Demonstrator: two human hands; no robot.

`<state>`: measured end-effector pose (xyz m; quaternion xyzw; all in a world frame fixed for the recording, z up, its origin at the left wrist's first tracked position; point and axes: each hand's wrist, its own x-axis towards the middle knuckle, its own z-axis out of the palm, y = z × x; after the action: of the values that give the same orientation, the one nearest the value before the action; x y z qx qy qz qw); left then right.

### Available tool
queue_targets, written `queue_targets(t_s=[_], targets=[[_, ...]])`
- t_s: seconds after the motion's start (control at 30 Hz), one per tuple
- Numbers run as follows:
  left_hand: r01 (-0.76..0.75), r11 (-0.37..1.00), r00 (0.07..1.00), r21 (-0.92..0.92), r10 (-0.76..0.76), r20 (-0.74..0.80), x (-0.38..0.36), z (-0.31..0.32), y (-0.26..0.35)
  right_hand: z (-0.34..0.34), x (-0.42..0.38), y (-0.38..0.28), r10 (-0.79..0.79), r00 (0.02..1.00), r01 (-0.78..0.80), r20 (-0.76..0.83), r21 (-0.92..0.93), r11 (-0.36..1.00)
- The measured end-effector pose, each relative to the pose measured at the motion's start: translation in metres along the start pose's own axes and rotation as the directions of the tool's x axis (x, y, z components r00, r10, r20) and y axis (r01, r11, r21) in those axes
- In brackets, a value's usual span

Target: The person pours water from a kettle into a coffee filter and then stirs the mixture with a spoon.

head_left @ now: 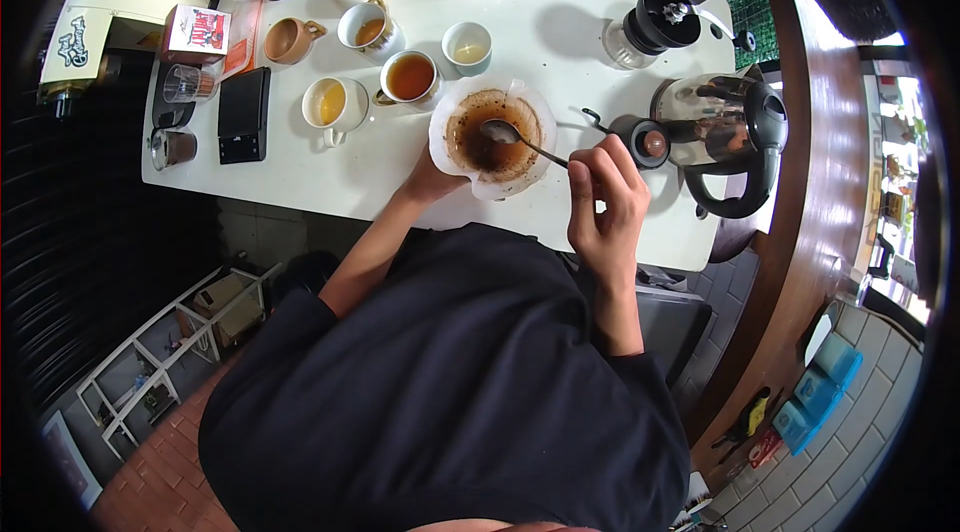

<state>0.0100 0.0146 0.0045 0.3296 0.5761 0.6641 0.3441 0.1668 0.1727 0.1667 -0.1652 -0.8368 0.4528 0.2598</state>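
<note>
A white paper filter (447,150) with wet brown coffee grounds (485,168) inside stands near the table's front edge. My left hand (432,178) is at its lower left side, fingers mostly hidden behind the filter, so what they grip cannot be made out. Pinched in the fingers of my right hand (607,197) is the handle of a metal spoon (545,153). The spoon's bowl is over the grounds, inside the filter. Just behind the filter, a cup of reddish-brown liquid (411,78) and a pale cup (467,48) sit on the white table (560,62).
Several more cups (335,107) stand at the left and back. A black scale (244,115) lies at the left. To the right are a hand grinder (663,20), a small black-lidded vessel (645,141) and a large kettle or pot (715,127) with a black handle.
</note>
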Motion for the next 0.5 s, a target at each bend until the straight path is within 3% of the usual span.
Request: queue_targets(t_s=[0.1, 0.17, 0.27, 0.3, 0.37, 0.5], targets=[[-0.011, 0.998, 1.0, 0.061, 0.012, -0.011, -0.001, 0.001, 0.002, -0.002, 0.001, 0.0, -0.009, 1.0, 0.009, -0.029, -0.002, 1.0], [-0.057, 0.998, 0.998, -0.038, 0.058, 0.005, 0.002, 0.001, 0.003, -0.001, 0.002, 0.003, 0.028, 0.999, -0.027, -0.046, 0.009, 1.0], [-0.062, 0.998, 0.998, 0.004, 0.062, 0.008, 0.007, 0.004, 0.012, 0.013, 0.0, 0.022, 0.166, 0.977, -0.136, -0.131, 0.211, 0.968], [-0.063, 0.998, 0.998, 0.003, 0.063, 0.008, 0.007, 0.005, 0.018, 0.015, -0.002, 0.029, 0.165, 0.978, -0.136, -0.131, 0.211, 0.968], [0.051, 0.996, 0.999, 0.079, -0.049, -0.022, 0.005, 0.009, 0.035, 0.017, -0.002, 0.035, 0.326, 0.944, -0.304, -0.039, 0.274, 0.913], [-0.019, 0.997, 1.0, 0.081, 0.021, -0.021, 0.002, 0.007, 0.029, 0.021, -0.003, 0.038, 0.379, 0.925, -0.349, -0.026, 0.334, 0.875]])
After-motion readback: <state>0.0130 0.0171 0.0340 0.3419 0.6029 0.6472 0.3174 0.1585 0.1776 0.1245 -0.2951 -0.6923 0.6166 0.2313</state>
